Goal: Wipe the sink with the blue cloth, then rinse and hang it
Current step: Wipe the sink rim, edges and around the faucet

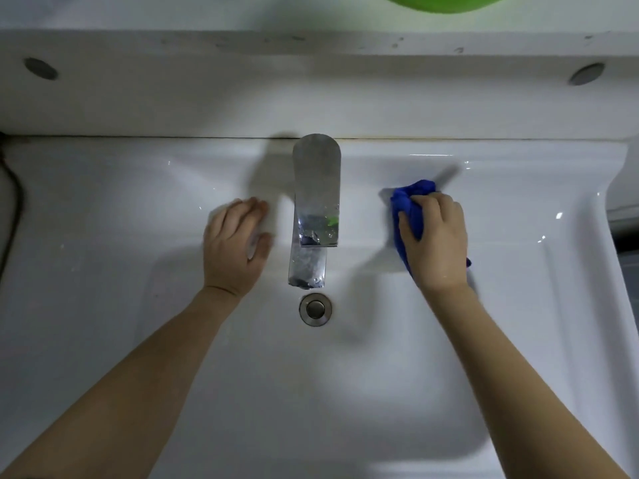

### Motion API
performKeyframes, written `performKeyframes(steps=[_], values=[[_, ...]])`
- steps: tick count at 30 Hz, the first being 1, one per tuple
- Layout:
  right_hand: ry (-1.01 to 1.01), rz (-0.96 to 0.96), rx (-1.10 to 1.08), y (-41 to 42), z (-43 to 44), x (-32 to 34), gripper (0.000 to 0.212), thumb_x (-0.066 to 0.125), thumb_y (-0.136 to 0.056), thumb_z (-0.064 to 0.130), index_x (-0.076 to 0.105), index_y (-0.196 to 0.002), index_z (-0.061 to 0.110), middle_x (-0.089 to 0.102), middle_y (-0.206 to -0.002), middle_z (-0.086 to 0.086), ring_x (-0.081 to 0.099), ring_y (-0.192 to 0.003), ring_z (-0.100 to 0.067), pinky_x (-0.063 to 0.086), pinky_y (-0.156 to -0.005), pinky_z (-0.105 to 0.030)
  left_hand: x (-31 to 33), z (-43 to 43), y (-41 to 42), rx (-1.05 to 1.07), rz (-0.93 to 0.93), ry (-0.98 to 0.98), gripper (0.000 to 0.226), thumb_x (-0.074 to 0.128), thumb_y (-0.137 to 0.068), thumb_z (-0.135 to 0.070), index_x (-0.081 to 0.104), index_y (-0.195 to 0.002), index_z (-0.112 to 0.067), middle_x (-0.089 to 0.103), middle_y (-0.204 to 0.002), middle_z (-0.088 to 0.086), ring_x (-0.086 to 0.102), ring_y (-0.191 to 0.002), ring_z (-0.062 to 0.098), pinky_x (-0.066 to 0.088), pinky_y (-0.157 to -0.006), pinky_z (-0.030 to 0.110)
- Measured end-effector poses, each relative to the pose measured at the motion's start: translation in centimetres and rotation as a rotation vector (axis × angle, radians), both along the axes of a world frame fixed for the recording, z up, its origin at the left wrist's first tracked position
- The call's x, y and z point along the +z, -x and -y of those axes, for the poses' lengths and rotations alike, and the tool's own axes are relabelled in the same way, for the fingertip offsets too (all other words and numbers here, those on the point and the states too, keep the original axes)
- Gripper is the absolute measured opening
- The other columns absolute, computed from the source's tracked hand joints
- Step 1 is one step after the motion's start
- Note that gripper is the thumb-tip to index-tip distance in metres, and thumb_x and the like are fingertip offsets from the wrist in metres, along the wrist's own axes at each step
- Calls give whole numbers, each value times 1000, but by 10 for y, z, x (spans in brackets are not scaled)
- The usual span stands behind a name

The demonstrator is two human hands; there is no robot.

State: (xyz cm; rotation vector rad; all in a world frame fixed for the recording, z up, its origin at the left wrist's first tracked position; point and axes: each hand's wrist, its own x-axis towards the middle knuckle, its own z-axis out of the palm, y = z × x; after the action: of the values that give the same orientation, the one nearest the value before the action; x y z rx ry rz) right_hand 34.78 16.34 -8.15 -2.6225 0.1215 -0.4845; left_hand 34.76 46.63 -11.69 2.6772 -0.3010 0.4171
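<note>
The white ceramic sink (145, 209) fills the view, with a chrome faucet (315, 202) at its back centre and a round metal drain (315, 308) below the spout. My right hand (437, 240) presses a bunched blue cloth (409, 205) onto the sink's back ledge, just right of the faucet. The cloth shows above and left of the fingers; a small corner peeks out at the wrist. My left hand (235, 243) rests flat on the ledge left of the faucet, fingers apart, holding nothing.
A white shelf (311, 43) runs above the sink, with a green object (446, 1) at the top edge. Two round grey holes (40, 68) (587, 74) sit in the back panel. A dark cable (14, 202) hangs at far left. No water runs from the spout.
</note>
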Motion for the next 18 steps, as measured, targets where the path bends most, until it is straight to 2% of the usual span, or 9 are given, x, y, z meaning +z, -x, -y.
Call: performKeyframes(steps=[2, 5, 12, 15, 18], values=[[-53, -24, -106, -8, -17, -4, 22, 66, -89, 9, 63, -106, -4, 63, -107, -21, 56, -95, -40, 36, -82, -26, -3, 0, 0, -10, 21, 0, 43, 43, -94, -31, 60, -129, -11, 60, -131, 9, 50, -121, 33, 39, -107, 45], [-259, -32, -190, -19, -46, -4, 23, 62, -91, 14, 63, -109, -1, 61, -111, -16, 56, -103, -33, 31, -86, -16, -2, 0, 1, -9, 27, 11, 43, 45, -93, -29, 61, -128, -11, 60, -130, 8, 50, -121, 33, 39, -107, 44], [-221, -121, 205, 26, -51, 1, 24, 63, -92, 15, 64, -113, 4, 61, -108, -12, 51, -95, -28, 40, -84, -28, 15, 3, 6, 22, -118, 25, 44, 49, -92, -27, 57, -133, -14, 56, -135, 6, 45, -126, 31, 37, -110, 39], [-294, -316, 214, 47, -39, 14, 24, 61, -94, 20, 64, -115, 9, 60, -113, -8, 54, -99, -26, 45, -89, -34, 29, 5, 10, 18, -235, -79, 49, 51, -90, -21, 51, -138, -11, 52, -140, 9, 42, -130, 32, 35, -113, 40], [-449, -613, 145, 76, -26, 34, 22, 62, -94, 27, 66, -113, 15, 61, -112, -4, 57, -91, -16, 45, -85, -27, 51, 7, 21, -24, -402, -167, 55, 56, -83, -8, 50, -137, -10, 49, -144, 9, 43, -133, 32, 38, -112, 42]])
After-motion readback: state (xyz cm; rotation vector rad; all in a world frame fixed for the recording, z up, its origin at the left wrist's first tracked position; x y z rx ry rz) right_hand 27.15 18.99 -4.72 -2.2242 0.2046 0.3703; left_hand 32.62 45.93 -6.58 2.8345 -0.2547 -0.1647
